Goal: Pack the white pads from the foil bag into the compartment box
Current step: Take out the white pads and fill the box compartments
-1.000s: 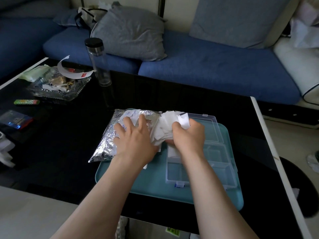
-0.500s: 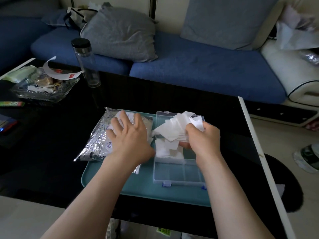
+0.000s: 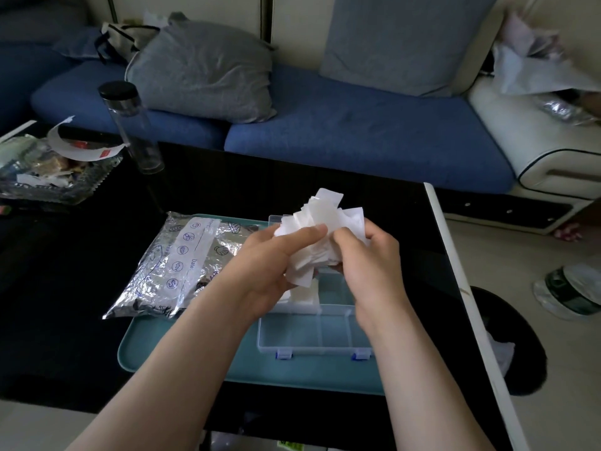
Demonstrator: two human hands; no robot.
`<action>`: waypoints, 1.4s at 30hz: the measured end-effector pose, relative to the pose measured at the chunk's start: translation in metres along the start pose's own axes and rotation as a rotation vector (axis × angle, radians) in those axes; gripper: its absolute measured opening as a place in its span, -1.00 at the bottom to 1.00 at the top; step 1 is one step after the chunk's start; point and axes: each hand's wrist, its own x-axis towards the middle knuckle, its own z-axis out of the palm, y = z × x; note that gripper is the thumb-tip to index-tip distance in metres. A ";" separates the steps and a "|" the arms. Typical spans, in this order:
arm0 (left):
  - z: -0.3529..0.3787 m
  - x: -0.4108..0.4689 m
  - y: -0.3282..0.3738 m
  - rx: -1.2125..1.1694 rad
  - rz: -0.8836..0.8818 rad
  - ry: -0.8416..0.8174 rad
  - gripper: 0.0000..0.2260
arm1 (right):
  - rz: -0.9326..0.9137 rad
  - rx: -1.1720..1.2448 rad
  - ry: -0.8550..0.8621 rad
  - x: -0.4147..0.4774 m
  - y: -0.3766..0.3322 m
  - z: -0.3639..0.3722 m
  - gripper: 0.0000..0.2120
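Lifted off the foil bag (image 3: 182,265) at centre left and brought across: left hand (image 3: 276,265), now pinching the white pads (image 3: 325,216) alongside right hand (image 3: 367,265), likewise clenched round the bundle. Held mid-frame, fanned upward, directly over the compartment box (image 3: 312,340). Straight down to place, probably; both hands equally near.

One wide view from your head
It faces forward and down, close over your left hand (image 3: 263,268) and right hand (image 3: 369,262) at the black table (image 3: 65,320), blue sofa (image 3: 357,135) beyond
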 end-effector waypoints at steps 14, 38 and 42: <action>0.000 0.011 -0.006 0.130 0.072 0.085 -0.68 | -0.019 -0.146 -0.074 0.002 0.005 -0.014 -0.79; -0.008 0.007 -0.002 0.124 0.141 0.096 -0.78 | -0.144 0.027 0.240 0.011 0.009 -0.025 -0.90; -0.011 0.006 -0.003 0.196 0.141 0.083 -0.73 | -0.238 0.018 0.314 0.012 0.006 -0.025 -0.86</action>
